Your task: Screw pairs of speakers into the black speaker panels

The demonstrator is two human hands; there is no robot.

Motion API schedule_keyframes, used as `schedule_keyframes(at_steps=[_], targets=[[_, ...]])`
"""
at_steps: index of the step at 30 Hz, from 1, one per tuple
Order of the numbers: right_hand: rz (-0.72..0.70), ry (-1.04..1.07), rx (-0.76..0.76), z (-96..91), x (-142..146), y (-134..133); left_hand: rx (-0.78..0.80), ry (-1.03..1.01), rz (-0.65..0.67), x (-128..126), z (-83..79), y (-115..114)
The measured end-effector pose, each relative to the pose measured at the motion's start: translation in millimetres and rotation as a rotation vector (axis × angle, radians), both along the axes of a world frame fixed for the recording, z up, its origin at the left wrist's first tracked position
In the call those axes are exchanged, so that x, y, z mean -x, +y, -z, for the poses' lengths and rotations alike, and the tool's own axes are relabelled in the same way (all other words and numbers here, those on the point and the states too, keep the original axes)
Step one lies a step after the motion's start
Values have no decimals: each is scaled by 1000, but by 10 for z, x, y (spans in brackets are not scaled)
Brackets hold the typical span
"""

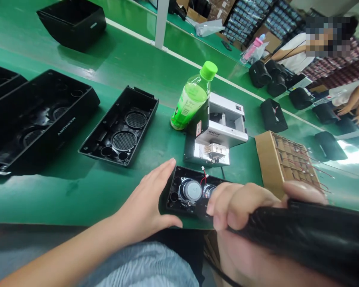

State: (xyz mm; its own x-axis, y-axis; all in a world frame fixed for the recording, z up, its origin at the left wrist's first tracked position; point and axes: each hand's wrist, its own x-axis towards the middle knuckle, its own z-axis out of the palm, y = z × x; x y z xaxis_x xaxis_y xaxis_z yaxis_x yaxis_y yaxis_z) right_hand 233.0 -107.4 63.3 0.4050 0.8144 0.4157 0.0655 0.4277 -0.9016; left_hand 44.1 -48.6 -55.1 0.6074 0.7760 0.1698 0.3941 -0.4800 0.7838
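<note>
Speaker housing [185, 191], lower center, open left hand [146, 203] against its edge, right hand [242, 211] clenched around black casing [311, 231].

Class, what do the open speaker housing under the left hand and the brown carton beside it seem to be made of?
The speaker housing looks like moulded black plastic: satin sheen, formed round posts. The carton looks like plain cardboard: dull tan, unprinted sides, corrugation unconfirmed.

- i see a green workbench [131, 67] running diagonally across the frame, with a white stripe along it
- a white upright post [160, 20] rises at top centre
- upper right, i make out shelving [251, 20] and stacked cartons [341, 67]
- grey floor [26, 247] shows lower left
- bright glare [354, 153] sits on the bench at far right
</note>
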Motion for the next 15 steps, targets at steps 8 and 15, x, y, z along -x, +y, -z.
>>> schedule_keyframes(at_steps=[8,15], targets=[[-74,75,-38,181,60,160,14,40,30,-42,55,55],[-139,43,-94,307,-47,167,17,40,33,-43,31,52]])
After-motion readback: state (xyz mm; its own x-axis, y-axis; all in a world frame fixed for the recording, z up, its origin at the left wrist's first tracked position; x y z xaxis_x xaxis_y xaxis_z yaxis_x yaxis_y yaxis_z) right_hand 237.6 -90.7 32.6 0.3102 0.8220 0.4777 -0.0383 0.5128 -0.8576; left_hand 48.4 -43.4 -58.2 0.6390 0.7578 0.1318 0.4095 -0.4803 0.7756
